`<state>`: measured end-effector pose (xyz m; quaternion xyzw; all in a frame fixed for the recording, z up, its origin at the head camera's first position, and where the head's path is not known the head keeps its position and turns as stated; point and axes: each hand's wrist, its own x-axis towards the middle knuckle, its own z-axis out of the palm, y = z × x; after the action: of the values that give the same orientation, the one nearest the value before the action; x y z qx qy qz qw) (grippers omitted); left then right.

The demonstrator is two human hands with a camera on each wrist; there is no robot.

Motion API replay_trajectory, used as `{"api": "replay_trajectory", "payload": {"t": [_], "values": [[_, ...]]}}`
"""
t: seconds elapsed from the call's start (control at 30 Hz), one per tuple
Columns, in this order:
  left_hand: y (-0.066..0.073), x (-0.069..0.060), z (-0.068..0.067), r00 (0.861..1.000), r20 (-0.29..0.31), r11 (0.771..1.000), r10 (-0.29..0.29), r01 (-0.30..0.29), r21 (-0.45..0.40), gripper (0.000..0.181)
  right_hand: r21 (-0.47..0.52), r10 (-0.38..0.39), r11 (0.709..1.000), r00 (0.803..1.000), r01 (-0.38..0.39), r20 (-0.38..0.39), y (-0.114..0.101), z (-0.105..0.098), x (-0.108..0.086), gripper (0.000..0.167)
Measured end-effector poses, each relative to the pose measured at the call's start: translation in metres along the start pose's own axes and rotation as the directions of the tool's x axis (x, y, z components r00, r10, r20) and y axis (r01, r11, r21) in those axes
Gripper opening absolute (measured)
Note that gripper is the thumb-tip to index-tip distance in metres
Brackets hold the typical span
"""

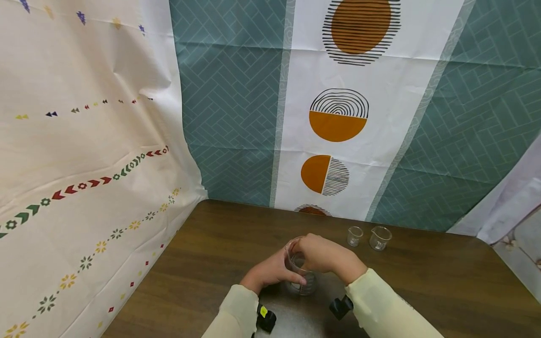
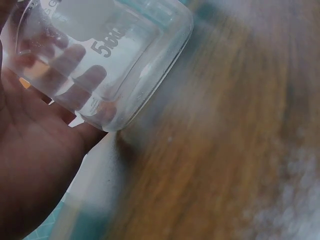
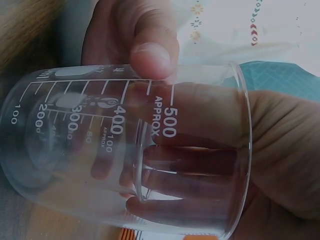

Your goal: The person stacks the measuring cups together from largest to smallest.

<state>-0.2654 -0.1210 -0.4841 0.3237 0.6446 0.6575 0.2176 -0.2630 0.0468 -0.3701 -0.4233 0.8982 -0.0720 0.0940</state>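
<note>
A large clear glass beaker with white markings up to 500 stands low over the table in the head view. My left hand grips it around the side, with the thumb on the outer wall. Inside it sits a smaller glass beaker, marked 100. My right hand reaches in through the large beaker's mouth, its fingers at the small beaker's rim, seemingly pinching it. Glass reflections blur the exact fingertip contact. In the left wrist view, the large beaker's base is tilted in the frame.
Two more small glass beakers, a smaller one and a wider one, stand toward the back of the brown wooden table. Patterned cloths hang behind the table and along its left side.
</note>
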Motion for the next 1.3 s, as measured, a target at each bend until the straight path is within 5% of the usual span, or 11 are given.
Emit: {"api": "replay_trajectory", "payload": {"t": [0.43,1.3], "values": [[0.0,0.0001,0.0,1.0,-0.009,1.0,-0.019,0.019,-0.004,0.096,-0.01,-0.007,1.0,1.0,0.007,-0.005,0.001,0.0019,0.0018,0.02],[-0.001,0.0011,-0.0005,1.0,-0.009,1.0,0.001,-0.001,0.015,0.096,-0.043,-0.004,0.999,1.0,0.005,0.019,0.0022,0.0042,0.0046,0.024]]}}
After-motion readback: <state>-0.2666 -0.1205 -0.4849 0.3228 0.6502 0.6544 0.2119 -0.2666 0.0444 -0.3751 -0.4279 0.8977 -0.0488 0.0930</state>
